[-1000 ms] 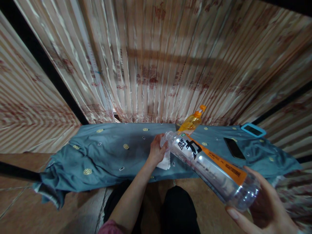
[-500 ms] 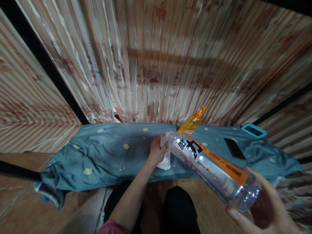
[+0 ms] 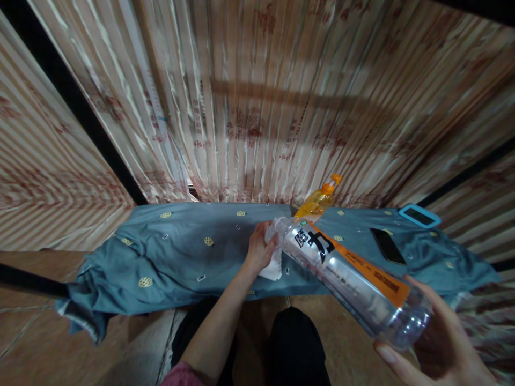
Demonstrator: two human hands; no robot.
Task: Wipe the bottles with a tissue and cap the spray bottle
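Note:
My right hand (image 3: 432, 343) is wrapped round the base of a clear plastic bottle (image 3: 350, 279) with an orange and white label, held tilted with its neck pointing away and to the left. My left hand (image 3: 259, 249) is closed on a white tissue (image 3: 273, 265) and presses it against the bottle's open neck. Both are above a table under a blue-grey cloth (image 3: 181, 257).
An orange-capped bottle of yellow drink (image 3: 317, 201) stands behind the clear bottle. A black phone (image 3: 387, 245) and a blue-framed device (image 3: 419, 214) lie on the cloth at the right. Striped curtains (image 3: 257, 102) hang behind the table. My dark trousers (image 3: 289, 343) show below.

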